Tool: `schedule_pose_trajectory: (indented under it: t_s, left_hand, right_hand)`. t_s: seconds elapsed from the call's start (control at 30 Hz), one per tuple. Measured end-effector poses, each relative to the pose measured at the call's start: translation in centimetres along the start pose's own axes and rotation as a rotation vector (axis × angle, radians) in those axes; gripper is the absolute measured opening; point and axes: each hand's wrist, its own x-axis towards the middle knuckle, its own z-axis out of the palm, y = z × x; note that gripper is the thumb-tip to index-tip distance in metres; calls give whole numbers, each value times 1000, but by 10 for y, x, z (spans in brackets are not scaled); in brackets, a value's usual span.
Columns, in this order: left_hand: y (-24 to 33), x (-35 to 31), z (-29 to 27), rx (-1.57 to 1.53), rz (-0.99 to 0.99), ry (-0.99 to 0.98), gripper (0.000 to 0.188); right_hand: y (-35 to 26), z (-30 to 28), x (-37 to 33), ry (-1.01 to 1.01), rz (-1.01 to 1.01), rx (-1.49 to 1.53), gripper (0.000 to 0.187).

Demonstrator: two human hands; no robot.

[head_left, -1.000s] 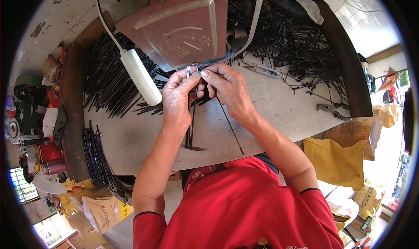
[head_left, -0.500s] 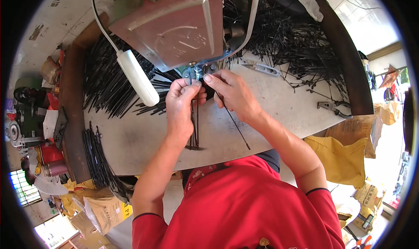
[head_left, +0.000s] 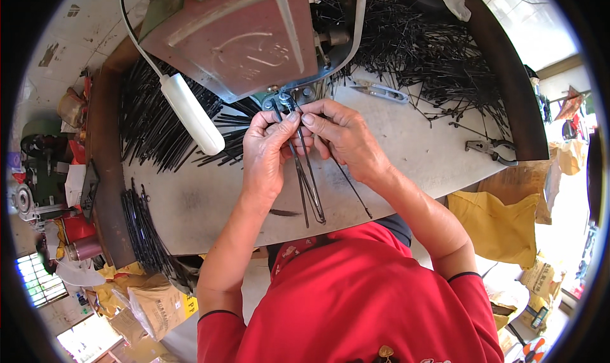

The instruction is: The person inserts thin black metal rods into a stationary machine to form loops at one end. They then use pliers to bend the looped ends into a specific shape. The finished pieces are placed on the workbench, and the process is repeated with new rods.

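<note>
Just below the sewing machine head, my two hands meet with their fingers nearly touching. My left hand is closed, thumb against fingers, around several dark cords that hang toward the table's front edge. My right hand pinches a thin black cord whose free end trails down to the right. The upper ends of the cords reach up by the needle area; the fingers partly hide them there.
Piles of black cords lie at the left and far right, with a bundle by the left rim. Thread snips and pliers rest on the right. A white lamp hangs beside the machine.
The cords hanging from my left hand have swung to the right and spread apart. Both hands have shifted slightly right and down from the needle area, still pinching.
</note>
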Motion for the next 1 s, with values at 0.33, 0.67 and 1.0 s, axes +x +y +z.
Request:
schedule_pose_trajectory:
  t_s: [0.33,0.67,1.0]
  left_hand:
    - [6,-4,9,35,50,58,22]
    - [-1,11,3,-21,113,64,24]
    - [1,12,2,-66,61,71,22]
  right_hand:
    - [-10,0,-1,-19,-37,-88,20]
    - [-8,-2,17,-37,5,11,19]
    - [-4,9,13,42,-63,4,17]
